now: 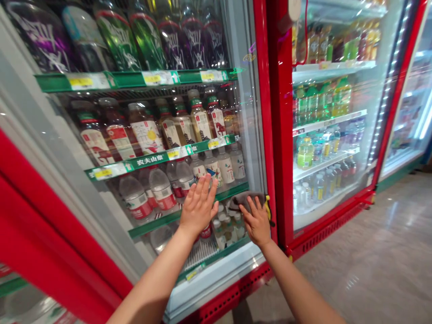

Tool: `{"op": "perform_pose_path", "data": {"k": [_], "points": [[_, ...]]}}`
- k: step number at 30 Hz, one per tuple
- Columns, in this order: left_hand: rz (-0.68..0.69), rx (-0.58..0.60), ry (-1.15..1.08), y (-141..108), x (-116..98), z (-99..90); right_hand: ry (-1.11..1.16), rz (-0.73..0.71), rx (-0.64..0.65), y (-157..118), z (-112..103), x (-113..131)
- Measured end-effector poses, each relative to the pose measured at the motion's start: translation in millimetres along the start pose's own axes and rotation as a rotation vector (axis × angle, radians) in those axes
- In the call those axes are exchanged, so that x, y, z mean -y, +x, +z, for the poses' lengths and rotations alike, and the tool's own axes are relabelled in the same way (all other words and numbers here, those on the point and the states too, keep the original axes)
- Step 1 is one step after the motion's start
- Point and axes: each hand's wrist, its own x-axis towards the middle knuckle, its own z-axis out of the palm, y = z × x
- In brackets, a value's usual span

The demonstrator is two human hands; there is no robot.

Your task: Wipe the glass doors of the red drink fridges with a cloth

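Observation:
My left hand (200, 208) lies flat against or just in front of the glass door, fingers stretched out and nothing in it. Lower right of it, my right hand (255, 219) is spread over a grey cloth (243, 200), its palm side towards the glass. The cloth has a yellow and black edge at the door's right side. Behind the glass stand rows of bottles, among them clear ones with red labels (162, 189) and white-labelled tea bottles (146, 130).
Green shelf edges (151, 159) carry price tags. The red door frame (265, 112) runs down beside my right hand. A second lit cooler with a red frame (285, 157) stands to the right, above a shiny floor (381, 252).

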Motion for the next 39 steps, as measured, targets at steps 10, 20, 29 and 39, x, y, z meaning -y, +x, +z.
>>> {"op": "perform_pose_path", "data": {"k": [10, 20, 29, 39], "points": [[0.008, 0.080, 0.080, -1, -3, -6.4, -0.012, -0.078, 0.119, -1, -3, 19], [-0.013, 0.112, -0.008, -26, 1, -28.5, 0.065, 0.183, 0.066, 31, -7, 61], [0.016, 0.003, -0.217, -42, -55, -28.8, 0.833, 0.298, -0.017, 32, -38, 90], [-0.140, 0.002, 0.100, -31, -98, 31.8, 0.579, 0.425, -0.273, 54, -62, 43]]}}
